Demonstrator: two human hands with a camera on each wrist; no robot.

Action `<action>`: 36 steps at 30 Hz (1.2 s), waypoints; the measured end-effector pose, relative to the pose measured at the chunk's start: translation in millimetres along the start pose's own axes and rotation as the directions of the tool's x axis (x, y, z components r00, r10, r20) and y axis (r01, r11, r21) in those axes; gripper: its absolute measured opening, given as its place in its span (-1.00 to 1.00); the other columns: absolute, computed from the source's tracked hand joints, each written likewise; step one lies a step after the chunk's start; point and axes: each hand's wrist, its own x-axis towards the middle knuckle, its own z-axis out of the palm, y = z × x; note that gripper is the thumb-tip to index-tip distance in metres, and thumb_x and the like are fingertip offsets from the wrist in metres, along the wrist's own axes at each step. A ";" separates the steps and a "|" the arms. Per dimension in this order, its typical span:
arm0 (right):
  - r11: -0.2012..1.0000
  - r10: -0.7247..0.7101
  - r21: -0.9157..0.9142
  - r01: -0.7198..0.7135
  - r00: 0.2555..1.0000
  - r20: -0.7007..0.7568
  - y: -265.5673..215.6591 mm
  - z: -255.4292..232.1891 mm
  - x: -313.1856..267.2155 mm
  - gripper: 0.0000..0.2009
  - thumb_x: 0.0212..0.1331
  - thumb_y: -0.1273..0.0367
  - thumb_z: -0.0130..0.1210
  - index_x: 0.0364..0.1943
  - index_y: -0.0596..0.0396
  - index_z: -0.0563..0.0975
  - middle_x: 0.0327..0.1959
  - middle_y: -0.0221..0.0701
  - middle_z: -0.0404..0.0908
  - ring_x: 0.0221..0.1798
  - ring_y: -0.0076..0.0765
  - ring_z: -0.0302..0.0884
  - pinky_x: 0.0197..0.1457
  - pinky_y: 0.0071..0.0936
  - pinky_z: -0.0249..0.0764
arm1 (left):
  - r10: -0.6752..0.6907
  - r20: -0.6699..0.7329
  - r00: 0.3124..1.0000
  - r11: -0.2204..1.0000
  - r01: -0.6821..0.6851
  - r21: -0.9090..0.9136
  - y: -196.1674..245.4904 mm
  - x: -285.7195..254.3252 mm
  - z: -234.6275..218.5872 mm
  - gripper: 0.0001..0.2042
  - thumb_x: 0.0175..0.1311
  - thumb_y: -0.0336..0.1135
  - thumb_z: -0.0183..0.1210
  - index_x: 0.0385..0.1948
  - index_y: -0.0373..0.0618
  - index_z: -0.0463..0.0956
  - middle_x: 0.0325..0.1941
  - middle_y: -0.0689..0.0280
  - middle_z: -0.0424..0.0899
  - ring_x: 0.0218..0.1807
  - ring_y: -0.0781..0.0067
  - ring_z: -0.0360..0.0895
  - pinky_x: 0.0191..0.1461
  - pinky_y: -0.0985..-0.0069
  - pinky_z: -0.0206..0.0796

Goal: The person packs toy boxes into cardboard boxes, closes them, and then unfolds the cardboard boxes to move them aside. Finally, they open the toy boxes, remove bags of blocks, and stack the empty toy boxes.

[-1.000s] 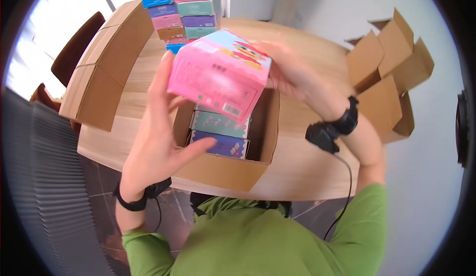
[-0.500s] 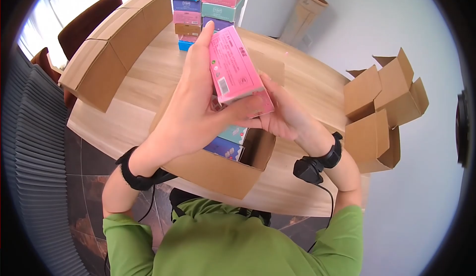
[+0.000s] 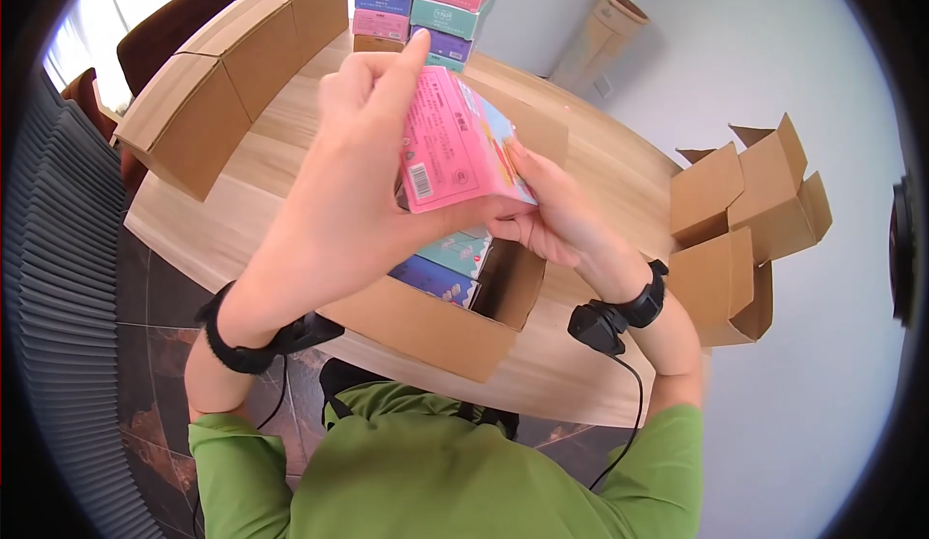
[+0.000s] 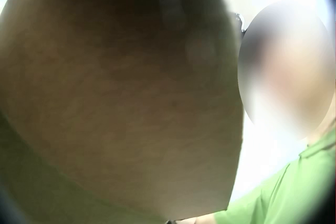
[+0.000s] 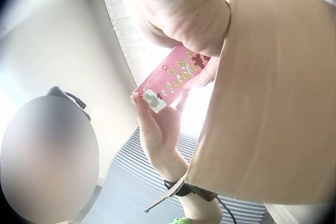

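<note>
A pink printed box (image 3: 440, 147) is held tilted above an open cardboard carton (image 3: 416, 331). My left hand (image 3: 339, 181) grips its left side, thumb along the lower edge and index finger reaching past the top. At its lower right corner my right hand (image 3: 561, 205) holds on, with the thumb against the picture side. In the right wrist view the pink box's floral face (image 5: 181, 71) shows between the two hands. Below, a teal box (image 3: 460, 251) and a blue box (image 3: 431, 278) lie in the carton, partly hidden by the left hand.
Stacked colourful boxes (image 3: 445, 16) stand at the table's back. A long closed cardboard carton (image 3: 223, 65) lies along the left edge. To the right are open cardboard cartons (image 3: 716, 278) with raised flaps. A tall brown cylinder (image 3: 600, 41) stands beyond the table.
The left hand went from spread beside the pink box to gripping it. The pink box was turned upright, then rotated slightly so its picture side shows. The head view shifted.
</note>
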 end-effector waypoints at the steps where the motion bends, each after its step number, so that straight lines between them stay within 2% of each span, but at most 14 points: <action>1: 1.000 0.017 0.019 -0.018 1.000 0.015 0.3 -0.8 1.1 -0.60 0.29 0.13 -0.19 0.04 0.12 0.25 -0.12 -0.31 0.49 -0.21 -0.43 0.57 -0.27 -0.54 0.63 | 0.025 -0.001 1.000 1.000 -0.025 -0.017 -3.3 0.4 3.7 -0.07 -0.23 -0.33 0.38 0.26 -0.28 -0.02 0.04 0.18 0.18 0.11 0.30 0.20 0.16 0.42 0.13; 3: 0.997 0.050 0.056 -0.053 0.997 0.051 0.9 -3.5 4.3 -0.59 0.29 0.11 -0.20 0.05 0.11 0.25 -0.11 -0.31 0.49 -0.21 -0.43 0.56 -0.27 -0.53 0.63 | 0.076 -0.008 0.997 0.996 -0.077 -0.046 -10.9 0.6 11.7 -0.06 -0.18 -0.26 0.37 0.27 -0.27 -0.07 0.06 0.15 0.13 0.11 0.26 0.17 0.16 0.41 0.11; 6: 0.997 0.066 0.047 -0.064 0.997 -0.034 3.6 2.2 5.4 -0.57 0.29 0.07 -0.24 0.04 0.11 0.27 -0.12 -0.31 0.49 -0.22 -0.42 0.56 -0.29 -0.51 0.63 | 0.109 -0.041 0.993 0.992 -0.111 -0.060 -7.5 1.5 20.7 -0.02 -0.13 -0.14 0.35 0.29 -0.26 -0.15 0.09 0.11 0.06 0.13 0.21 0.12 0.16 0.40 0.09; 9: 0.997 0.065 0.033 -0.064 0.997 -0.040 3.3 11.2 0.8 -0.56 0.30 0.06 -0.27 0.03 0.13 0.28 -0.13 -0.31 0.49 -0.25 -0.43 0.57 -0.31 -0.49 0.63 | 0.142 -0.079 0.987 0.986 -0.148 -0.075 -6.5 2.6 27.8 0.02 -0.14 -0.06 0.36 0.29 -0.26 -0.19 0.11 0.09 0.03 0.13 0.19 0.11 0.17 0.40 0.08; 12: 0.992 0.096 0.074 -0.099 0.995 0.039 3.4 -0.5 3.8 -0.56 0.30 0.05 -0.29 0.02 0.12 0.29 -0.16 -0.31 0.50 -0.27 -0.43 0.57 -0.32 -0.50 0.62 | 0.139 -0.076 0.987 0.978 -0.149 -0.143 -5.9 3.0 30.7 0.00 -0.15 -0.14 0.39 0.29 -0.25 -0.16 0.11 0.12 0.08 0.15 0.25 0.13 0.18 0.41 0.09; 15: 0.993 0.092 0.068 -0.093 0.996 0.019 6.7 1.6 3.9 -0.57 0.30 0.06 -0.28 0.01 0.11 0.30 -0.17 -0.30 0.51 -0.27 -0.43 0.57 -0.32 -0.52 0.62 | 0.117 -0.035 0.993 0.983 -0.121 -0.141 -1.7 8.7 18.2 -0.06 -0.19 -0.27 0.39 0.26 -0.24 -0.07 0.10 0.16 0.17 0.16 0.33 0.17 0.18 0.43 0.09; 18: 1.000 0.027 0.007 -0.027 1.000 -0.011 4.2 -0.9 5.1 -0.58 0.30 0.06 -0.28 0.00 0.10 0.30 -0.19 -0.30 0.51 -0.28 -0.44 0.57 -0.31 -0.54 0.62 | -0.012 -0.003 1.000 0.938 0.010 -0.348 4.7 12.6 3.7 -0.14 -0.18 -0.41 0.35 0.24 -0.22 0.00 0.06 0.19 0.25 0.16 0.38 0.21 0.18 0.45 0.09; 21: 0.995 0.077 0.073 -0.073 0.996 -0.051 3.3 -2.0 7.4 -0.58 0.30 0.07 -0.27 0.00 0.11 0.30 -0.18 -0.31 0.51 -0.28 -0.44 0.57 -0.31 -0.55 0.62 | -0.037 -0.047 0.998 0.927 0.017 -0.375 6.4 13.2 12.9 -0.24 -0.09 -0.44 0.28 0.22 -0.22 0.05 0.06 0.18 0.25 0.16 0.37 0.20 0.17 0.47 0.09; 24: 0.991 0.083 0.104 -0.082 0.996 -0.007 4.0 -1.3 8.3 -0.58 0.30 0.06 -0.28 0.01 0.10 0.29 -0.18 -0.32 0.50 -0.29 -0.44 0.57 -0.30 -0.56 0.62 | 0.150 -0.128 0.980 0.978 -0.167 -0.126 -3.9 15.6 23.5 -0.30 -0.01 -0.42 0.23 0.22 -0.24 0.07 0.08 0.15 0.23 0.15 0.35 0.21 0.16 0.48 0.08; 30: 0.990 0.077 0.115 -0.075 0.997 -0.009 6.6 -4.3 9.5 -0.57 0.30 0.06 -0.28 0.03 0.11 0.27 -0.16 -0.31 0.48 -0.24 -0.43 0.56 -0.33 -0.57 0.64 | 0.147 -0.058 0.987 0.974 -0.155 -0.167 -3.9 13.0 26.6 -0.26 0.07 -0.29 0.19 0.25 -0.33 -0.04 0.14 0.07 0.11 0.15 0.21 0.15 0.19 0.47 0.02; 33: 0.995 0.054 0.079 -0.053 0.998 -0.013 7.4 -2.4 9.3 -0.56 0.30 0.06 -0.28 0.04 0.12 0.26 -0.16 -0.31 0.49 -0.24 -0.42 0.56 -0.35 -0.57 0.64 | 0.234 -0.056 0.971 0.960 -0.239 -0.147 -10.4 9.8 25.4 -0.26 0.12 -0.24 0.14 0.26 -0.36 -0.10 0.17 0.05 0.07 0.17 0.16 0.11 0.23 0.44 -0.04; 36: 0.982 0.097 0.161 -0.096 0.995 0.003 7.9 -5.0 9.0 -0.55 0.29 0.05 -0.29 0.06 0.10 0.25 -0.14 -0.31 0.48 -0.24 -0.40 0.57 -0.35 -0.55 0.64 | 0.285 -0.035 0.958 0.946 -0.287 -0.150 -10.2 12.1 22.1 -0.25 0.14 -0.20 0.11 0.27 -0.35 -0.13 0.20 0.04 0.06 0.19 0.15 0.10 0.26 0.42 -0.09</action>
